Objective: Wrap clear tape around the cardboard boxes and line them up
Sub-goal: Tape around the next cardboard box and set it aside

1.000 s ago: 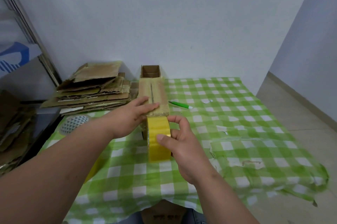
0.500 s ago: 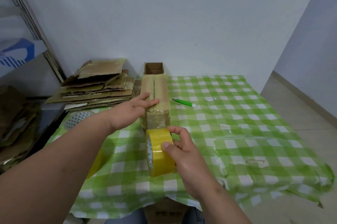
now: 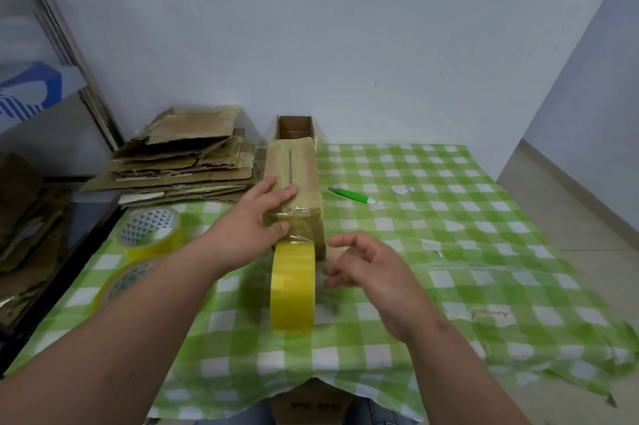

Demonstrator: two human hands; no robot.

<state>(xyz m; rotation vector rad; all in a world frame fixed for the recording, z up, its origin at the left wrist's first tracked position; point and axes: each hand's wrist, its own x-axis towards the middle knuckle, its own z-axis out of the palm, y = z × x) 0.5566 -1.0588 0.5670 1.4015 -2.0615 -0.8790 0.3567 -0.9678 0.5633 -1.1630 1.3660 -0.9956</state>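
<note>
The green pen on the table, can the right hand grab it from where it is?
Probably yes. The right hand is open and holds nothing, and only bare tablecloth lies between it and the green pen.

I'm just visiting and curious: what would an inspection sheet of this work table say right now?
Surface: table under a green checked cloth, rumpled and torn at the right edge.
Job's things: taped cardboard box lying lengthwise; open box behind it; yellow tape roll standing on edge, tape running up to the near end of the taped box.
Clutter: two spare tape rolls at left, green pen-like tool, paper scraps, stack of flattened cardboard.
Hands: left hand presses the taped box; right hand is open beside the roll, blurred.
Cables: nothing seen.
Surroundings: plain wall, metal frame at left, tiled floor at right.
</note>
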